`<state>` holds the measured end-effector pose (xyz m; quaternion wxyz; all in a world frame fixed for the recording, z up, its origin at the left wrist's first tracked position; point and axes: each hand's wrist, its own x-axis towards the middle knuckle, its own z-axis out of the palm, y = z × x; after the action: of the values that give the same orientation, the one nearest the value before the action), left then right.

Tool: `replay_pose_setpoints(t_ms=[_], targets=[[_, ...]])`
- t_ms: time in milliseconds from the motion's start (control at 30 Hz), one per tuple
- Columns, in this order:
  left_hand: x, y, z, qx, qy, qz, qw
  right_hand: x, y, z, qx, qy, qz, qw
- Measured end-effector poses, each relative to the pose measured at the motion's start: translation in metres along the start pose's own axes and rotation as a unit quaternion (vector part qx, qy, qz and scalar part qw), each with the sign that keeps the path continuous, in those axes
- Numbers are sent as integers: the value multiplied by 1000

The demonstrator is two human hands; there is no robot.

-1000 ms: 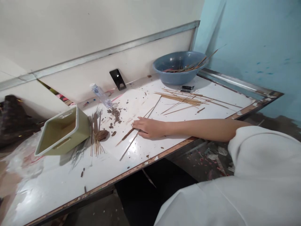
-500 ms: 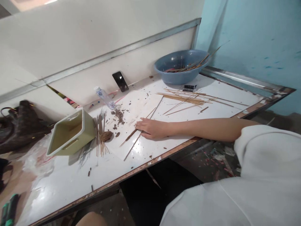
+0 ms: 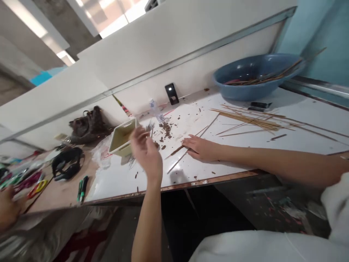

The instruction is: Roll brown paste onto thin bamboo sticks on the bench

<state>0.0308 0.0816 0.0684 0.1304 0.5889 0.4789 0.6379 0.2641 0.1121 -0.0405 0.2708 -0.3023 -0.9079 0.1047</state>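
My right hand (image 3: 201,148) lies flat on the white tabletop, its fingers stretched over a thin stick (image 3: 176,150) whose lower part is thicker and dark brown. Beside that stick a straight, thin grey strip (image 3: 209,124) runs under or past the hand. My left hand (image 3: 147,153) is raised above the table's front edge, before the pale green box (image 3: 121,149). Its fingers are slightly bent and blurred, the thumb apart, and I see nothing in them. It hides most of the brown lump and the bundle of sticks beside the box. Dark brown crumbs (image 3: 167,129) lie beyond.
Loose thin sticks (image 3: 248,120) lie to the right, below a blue basin (image 3: 245,91) holding more sticks. A clear bottle (image 3: 156,111) and a phone (image 3: 171,94) stand at the back. Leftward are a bag (image 3: 89,125), green-black cutters (image 3: 82,189) and another person's hand (image 3: 9,207).
My left hand has come into view, raised in front of the box. My right hand stays on the stick. The view has swung left, showing more table and another person's hand.
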Motion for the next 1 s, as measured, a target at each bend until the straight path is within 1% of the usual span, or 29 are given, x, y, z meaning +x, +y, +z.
replay_pose_setpoints(t_ms=[67,100,167,233,300,367,400,433,500,533,567,600,633,700,767,867,1000], targets=[[-1,-12,7,7,4,-54,998,0,1,1,12,2,4,1000],[-1,-18,13,6,-8,-88,996,0,1,1,18,2,5,1000],[0,-30,23,-11,-52,-147,988,0,2,1,22,-3,5,1000],[1,-39,30,-48,-84,-195,976,0,1,2,16,-7,4,1000],[3,-43,33,-88,-103,-233,963,1,1,2,4,-4,5,1000],[3,-44,33,-103,-118,-246,957,1,0,2,-6,0,6,1000],[3,-43,31,-90,-129,-236,959,1,-1,1,-8,-1,5,1000],[2,-42,28,-59,-146,-211,965,2,-1,0,-9,-2,4,1000],[-3,-37,22,47,-197,-122,972,2,-3,-2,-7,0,0,1000],[-8,-35,19,113,-228,-65,965,2,-4,-2,-7,3,-3,1000],[-14,-33,16,180,-256,-7,950,3,-5,-3,-9,6,-10,1000],[-21,-31,13,245,-276,40,928,3,-6,-3,-14,8,-18,1000],[-28,-30,12,301,-289,69,906,4,-6,-2,-22,7,-29,999],[-41,-31,11,379,-305,87,869,5,-7,0,-41,7,-44,998],[-50,-35,13,412,-317,91,850,6,-6,3,-60,15,-45,997],[-52,-41,17,415,-327,102,843,8,-2,5,-78,36,-30,996],[-46,-46,20,398,-327,101,851,10,6,2,-52,35,-14,998]])
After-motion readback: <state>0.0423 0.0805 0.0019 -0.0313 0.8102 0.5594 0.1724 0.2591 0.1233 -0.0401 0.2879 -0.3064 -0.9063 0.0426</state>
